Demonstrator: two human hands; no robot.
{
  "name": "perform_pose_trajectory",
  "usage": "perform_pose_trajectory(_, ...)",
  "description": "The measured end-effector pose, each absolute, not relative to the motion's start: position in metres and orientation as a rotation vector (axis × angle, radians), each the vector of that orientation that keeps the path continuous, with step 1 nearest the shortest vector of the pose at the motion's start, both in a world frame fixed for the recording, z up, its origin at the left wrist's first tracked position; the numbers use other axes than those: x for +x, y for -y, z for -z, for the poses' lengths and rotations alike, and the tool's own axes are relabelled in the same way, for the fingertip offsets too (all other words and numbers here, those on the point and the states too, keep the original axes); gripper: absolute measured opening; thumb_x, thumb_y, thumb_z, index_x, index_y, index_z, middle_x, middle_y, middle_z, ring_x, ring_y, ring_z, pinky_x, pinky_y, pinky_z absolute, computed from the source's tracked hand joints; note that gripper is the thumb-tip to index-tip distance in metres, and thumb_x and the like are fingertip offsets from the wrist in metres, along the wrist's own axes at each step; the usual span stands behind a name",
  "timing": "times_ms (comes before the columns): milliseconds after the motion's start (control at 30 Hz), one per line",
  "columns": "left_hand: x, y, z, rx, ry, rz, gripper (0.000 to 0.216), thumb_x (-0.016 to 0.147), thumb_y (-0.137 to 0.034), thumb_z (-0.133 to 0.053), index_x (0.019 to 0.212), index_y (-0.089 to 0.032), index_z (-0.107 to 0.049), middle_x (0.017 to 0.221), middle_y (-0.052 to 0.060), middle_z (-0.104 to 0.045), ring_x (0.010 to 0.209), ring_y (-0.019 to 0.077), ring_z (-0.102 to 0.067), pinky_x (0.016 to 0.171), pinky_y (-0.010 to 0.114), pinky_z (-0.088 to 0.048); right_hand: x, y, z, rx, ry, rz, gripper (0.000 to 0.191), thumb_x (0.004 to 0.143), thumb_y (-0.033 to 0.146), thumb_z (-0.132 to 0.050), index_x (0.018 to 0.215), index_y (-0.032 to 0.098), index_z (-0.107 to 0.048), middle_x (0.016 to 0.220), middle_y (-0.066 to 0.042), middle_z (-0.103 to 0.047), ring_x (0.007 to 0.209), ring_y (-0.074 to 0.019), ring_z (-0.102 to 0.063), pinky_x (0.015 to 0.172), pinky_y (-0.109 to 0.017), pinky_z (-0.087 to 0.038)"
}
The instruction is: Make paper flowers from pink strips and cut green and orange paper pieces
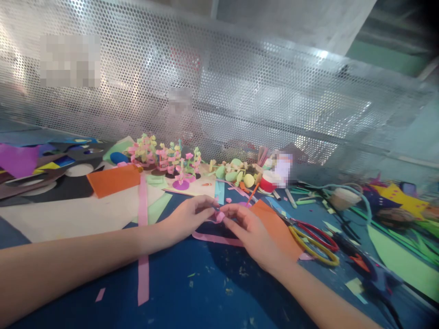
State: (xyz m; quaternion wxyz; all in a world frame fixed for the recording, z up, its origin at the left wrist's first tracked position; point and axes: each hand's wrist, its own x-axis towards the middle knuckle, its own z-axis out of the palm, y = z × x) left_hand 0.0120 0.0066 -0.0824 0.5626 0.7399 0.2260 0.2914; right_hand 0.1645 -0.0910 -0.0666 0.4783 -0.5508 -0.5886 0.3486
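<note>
My left hand [190, 214] and my right hand [248, 228] meet over the blue table [192, 288], fingers pinched together on a small curled end of a pink paper strip [214, 237]. The strip trails in a loop on the table just below my fingers. An orange paper sheet [279, 228] lies under and beside my right hand. Both forearms reach in from the bottom corners.
Small paper flower trees [171, 160] stand behind my hands, with pale foam balls [236, 173] to their right. Scissors with red and yellow handles [315, 240] lie right of my right hand. Another orange sheet [113, 180], a long pink strip [143, 256] and green paper [401, 256] lie around. A perforated metal screen [240, 91] closes the back.
</note>
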Motion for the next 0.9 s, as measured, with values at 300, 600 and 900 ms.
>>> perform_pose_trajectory(300,0.009,0.001,0.073,1.697,-0.451,-0.646,0.018,0.076,-0.033,-0.062,0.084,-0.016,-0.063,0.086,0.003,-0.065,0.084,0.0167,-0.060,0.081,0.029,-0.044,0.166,0.092,0.069,-1.304,1.433,-0.823,0.004,0.080,0.022,-0.052,0.077,0.023,-0.051,0.077,0.002,-0.053,0.075,-0.0151,-0.052,0.070,-0.027,-0.043)
perform_pose_trajectory(600,0.010,0.001,0.057,1.717,-0.469,-0.719,0.018,0.076,-0.035,-0.061,0.080,-0.017,-0.060,0.081,0.001,-0.062,0.082,0.0155,-0.058,0.079,0.028,-0.043,0.165,0.093,0.059,-1.339,1.461,-0.706,0.012,0.079,0.039,-0.059,0.081,0.026,-0.057,0.087,0.000,-0.058,0.084,-0.0192,-0.055,0.079,-0.033,-0.044)
perform_pose_trajectory(900,0.010,0.006,0.003,1.683,-0.279,-0.699,0.012,0.079,-0.029,-0.060,0.081,-0.018,-0.057,0.076,-0.003,-0.054,0.074,0.0108,-0.051,0.069,0.023,-0.038,0.157,0.094,0.013,-1.265,1.444,-0.655,0.012,0.076,0.032,-0.064,0.078,0.024,-0.056,0.083,0.000,-0.057,0.078,-0.0169,-0.056,0.072,-0.031,-0.046)
